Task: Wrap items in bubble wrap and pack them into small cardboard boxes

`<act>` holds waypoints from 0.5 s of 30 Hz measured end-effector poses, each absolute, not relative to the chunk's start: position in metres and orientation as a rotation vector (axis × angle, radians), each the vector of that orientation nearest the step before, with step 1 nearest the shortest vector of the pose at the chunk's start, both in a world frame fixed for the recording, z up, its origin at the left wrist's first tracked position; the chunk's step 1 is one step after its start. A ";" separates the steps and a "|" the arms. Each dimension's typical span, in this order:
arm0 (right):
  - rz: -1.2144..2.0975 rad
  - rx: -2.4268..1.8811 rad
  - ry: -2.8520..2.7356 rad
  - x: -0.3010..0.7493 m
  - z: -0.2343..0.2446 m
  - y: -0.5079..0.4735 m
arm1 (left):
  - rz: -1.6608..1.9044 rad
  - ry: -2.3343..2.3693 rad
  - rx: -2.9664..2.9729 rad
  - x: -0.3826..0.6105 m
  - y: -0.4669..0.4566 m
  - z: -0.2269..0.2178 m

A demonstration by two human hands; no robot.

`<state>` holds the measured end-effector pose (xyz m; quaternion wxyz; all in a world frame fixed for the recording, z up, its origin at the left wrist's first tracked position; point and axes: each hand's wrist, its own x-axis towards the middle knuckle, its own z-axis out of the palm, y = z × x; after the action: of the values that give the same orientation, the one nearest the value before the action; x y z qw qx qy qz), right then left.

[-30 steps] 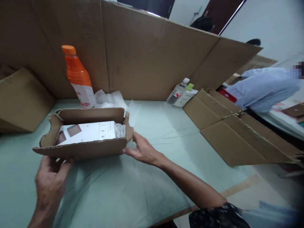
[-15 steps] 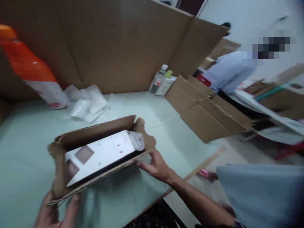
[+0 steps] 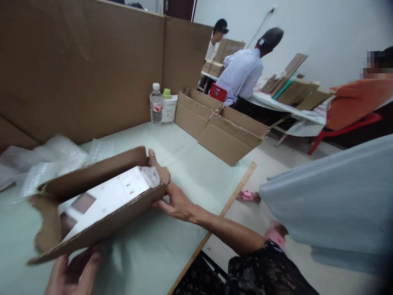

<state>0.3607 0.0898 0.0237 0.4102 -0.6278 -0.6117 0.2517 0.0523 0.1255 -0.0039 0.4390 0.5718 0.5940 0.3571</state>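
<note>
An open cardboard box (image 3: 123, 219), long and narrow with ragged flaps at its ends, is held tilted over the table. Inside lies a white box (image 3: 112, 196) with dark square patches on its top, and a wad of bubble wrap (image 3: 150, 175) is tucked at its right end. My left hand (image 3: 72, 272) grips the near left corner from below; its fingertips are partly hidden behind the cardboard. At the right end, my right hand (image 3: 176, 203) holds the lower edge, thumb along the near side and the other fingers behind.
Bubble wrap sheets (image 3: 58, 153) lie at the back left. A water bottle (image 3: 156, 104) and a white bottle with a green cap (image 3: 169, 107) stand by the cardboard partition (image 3: 92, 61). Open cardboard bins (image 3: 229, 143) sit at the right edge. A person in a long grey-blue garment (image 3: 331, 196) stands nearby.
My view has swung right, so the orange bottle has left it and more of the room shows. Both hands keep hold of the cardboard box, which now appears further left.
</note>
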 end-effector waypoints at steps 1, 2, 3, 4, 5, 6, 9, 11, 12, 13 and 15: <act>0.604 -1.606 -1.477 0.375 0.022 0.086 | 0.834 1.462 1.392 0.070 0.138 -0.002; 0.569 -1.635 -1.411 0.389 0.021 0.082 | 0.801 1.415 1.375 0.091 0.153 0.001; 0.533 -1.665 -1.344 0.404 0.018 0.079 | 0.784 1.349 1.365 0.112 0.167 0.003; 0.502 -1.690 -1.278 0.417 0.016 0.076 | 0.783 1.280 1.363 0.134 0.183 0.005; 0.480 -1.701 -1.216 0.431 0.013 0.074 | 0.774 1.212 1.371 0.157 0.198 0.006; 0.467 -1.697 -1.160 0.443 0.009 0.073 | 0.787 1.159 1.370 0.178 0.212 0.006; 0.490 -1.630 -1.038 0.475 0.000 0.076 | 0.846 1.011 1.347 0.238 0.250 0.002; 0.526 -1.580 -1.006 0.493 -0.006 0.083 | 0.880 0.912 1.338 0.272 0.269 -0.002; 0.542 -1.559 -0.998 0.502 -0.008 0.088 | 0.889 0.870 1.339 0.288 0.277 -0.005; 0.552 -1.543 -0.991 0.510 -0.011 0.093 | 0.890 0.833 1.343 0.303 0.283 -0.008; 0.552 -1.529 -0.955 0.523 -0.020 0.103 | 0.870 0.778 1.358 0.332 0.290 -0.013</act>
<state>0.5227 0.1028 -0.0198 0.5876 -0.6562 -0.4100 0.2367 0.3316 0.2902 -0.0127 0.6253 0.5918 0.3390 0.3792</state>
